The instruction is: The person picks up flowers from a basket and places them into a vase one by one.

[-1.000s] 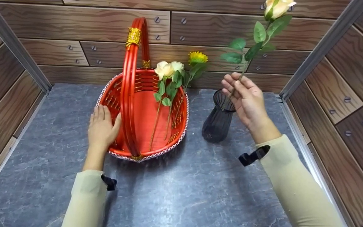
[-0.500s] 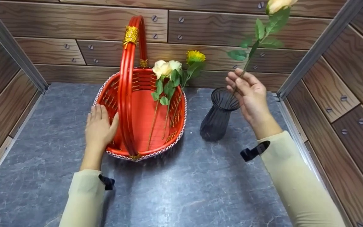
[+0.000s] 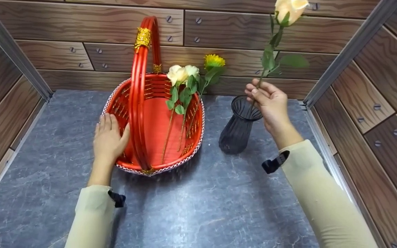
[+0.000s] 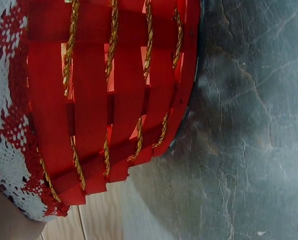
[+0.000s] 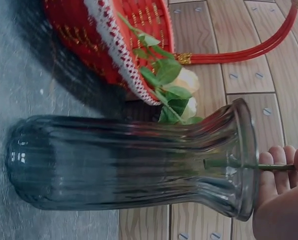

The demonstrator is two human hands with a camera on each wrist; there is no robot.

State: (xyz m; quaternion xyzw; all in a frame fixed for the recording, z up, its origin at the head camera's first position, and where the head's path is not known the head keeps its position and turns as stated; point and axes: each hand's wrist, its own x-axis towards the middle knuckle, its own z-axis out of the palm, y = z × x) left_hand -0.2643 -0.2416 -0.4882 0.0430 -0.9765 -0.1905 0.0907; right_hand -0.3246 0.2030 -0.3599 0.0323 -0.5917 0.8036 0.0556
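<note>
My right hand (image 3: pixel 271 106) pinches the stem of a pale peach rose (image 3: pixel 289 12) between thumb and fingers, with the bloom upright above. In the right wrist view the lower end of the stem (image 5: pixel 219 163) is inside the flared neck of a dark, see-through ribbed vase (image 5: pixel 113 160), not far below its rim. The vase stands on the table left of that hand. My left hand (image 3: pixel 109 139) rests with straight fingers on the left rim of a red woven basket (image 3: pixel 157 113); the left wrist view shows mostly the basket's side (image 4: pixel 103 100).
Two cream roses (image 3: pixel 179 75) and a yellow flower (image 3: pixel 214 61) lean on the basket's right rim, stems inside. The tall basket handle (image 3: pixel 138 79) arches beside the left hand. Wood-patterned walls (image 3: pixel 240 32) enclose the grey marbled table (image 3: pixel 184 206) at back and sides.
The rose has turned in my right hand, its bloom swinging left and its leaves rotating. That hand shifted slightly. The left hand stays at the basket rim.
</note>
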